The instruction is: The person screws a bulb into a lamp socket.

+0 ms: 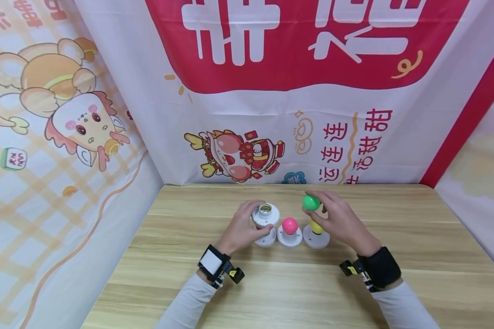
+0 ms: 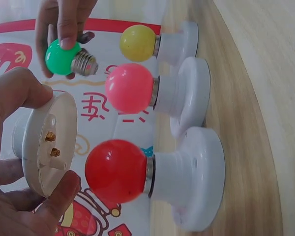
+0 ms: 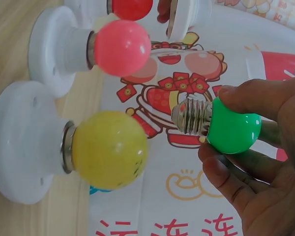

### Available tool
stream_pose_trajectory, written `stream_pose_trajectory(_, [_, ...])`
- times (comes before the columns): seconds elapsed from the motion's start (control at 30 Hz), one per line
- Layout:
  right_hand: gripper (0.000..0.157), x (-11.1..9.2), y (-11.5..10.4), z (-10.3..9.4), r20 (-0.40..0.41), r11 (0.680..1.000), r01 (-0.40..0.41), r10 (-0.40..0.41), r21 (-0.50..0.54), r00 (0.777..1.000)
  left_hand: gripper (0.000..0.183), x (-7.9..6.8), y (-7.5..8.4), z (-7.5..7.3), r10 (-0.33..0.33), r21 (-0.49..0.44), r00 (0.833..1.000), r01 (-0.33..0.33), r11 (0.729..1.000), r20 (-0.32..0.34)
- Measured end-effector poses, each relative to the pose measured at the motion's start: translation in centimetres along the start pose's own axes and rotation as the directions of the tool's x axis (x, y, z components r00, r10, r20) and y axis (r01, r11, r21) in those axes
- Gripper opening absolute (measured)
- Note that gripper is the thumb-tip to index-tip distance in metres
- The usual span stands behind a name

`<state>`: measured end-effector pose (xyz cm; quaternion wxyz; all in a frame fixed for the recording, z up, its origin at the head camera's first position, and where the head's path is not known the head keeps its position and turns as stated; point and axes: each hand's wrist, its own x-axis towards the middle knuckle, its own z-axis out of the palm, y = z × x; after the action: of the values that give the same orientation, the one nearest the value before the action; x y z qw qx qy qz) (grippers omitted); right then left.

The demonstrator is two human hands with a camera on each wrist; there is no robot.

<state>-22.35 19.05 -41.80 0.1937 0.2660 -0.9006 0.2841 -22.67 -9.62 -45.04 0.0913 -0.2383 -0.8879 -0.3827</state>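
Observation:
My left hand (image 1: 245, 225) grips a white lamp holder (image 1: 265, 214) by its round base, its threaded socket facing up. The left wrist view shows the hollow underside with two brass screws. Below it a red bulb (image 2: 119, 171) sits in another white lamp holder on the table. My right hand (image 1: 338, 218) pinches a green bulb (image 3: 234, 125) by its globe, the metal screw cap (image 3: 192, 117) pointing down. Beneath the green bulb, a yellow bulb (image 3: 109, 149) stands in its holder. Between the hands stands a pink bulb (image 1: 290, 225) in a third holder.
The three holders with bulbs stand in a row on the wood-grain table (image 1: 296, 288). Behind the table hangs a printed cloth (image 1: 238, 109) with red and white characters. Another patterned cloth (image 1: 66, 183) covers the left side.

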Motion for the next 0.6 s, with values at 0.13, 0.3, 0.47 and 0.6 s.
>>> stream_pose_trajectory(0.13, [0.058,0.3,-0.4,0.2,-0.008,0.999,0.036,-0.036,0.000,0.999,0.069,0.3,0.4,0.4,-0.007,-0.003,1.000,0.008,1.000,0.022])
stream_pose_trajectory(0.3, [0.058,0.3,-0.9,0.2,-0.007,0.998,0.054,-0.054,0.020,0.999,0.068,0.7,0.7,1.0,-0.005,-0.018,0.999,0.006,1.000,0.041])
stream_pose_trajectory(0.47, [0.060,0.4,-1.3,0.1,-0.027,0.995,0.096,-0.095,0.023,0.995,0.068,0.8,0.9,1.7,0.026,-0.051,0.998,-0.023,0.998,0.054])
stream_pose_trajectory(0.6, [0.060,0.4,-1.5,-0.1,-0.034,0.992,0.123,-0.122,0.025,0.992,0.069,0.8,1.0,2.4,0.063,-0.067,0.996,-0.058,0.996,0.068])
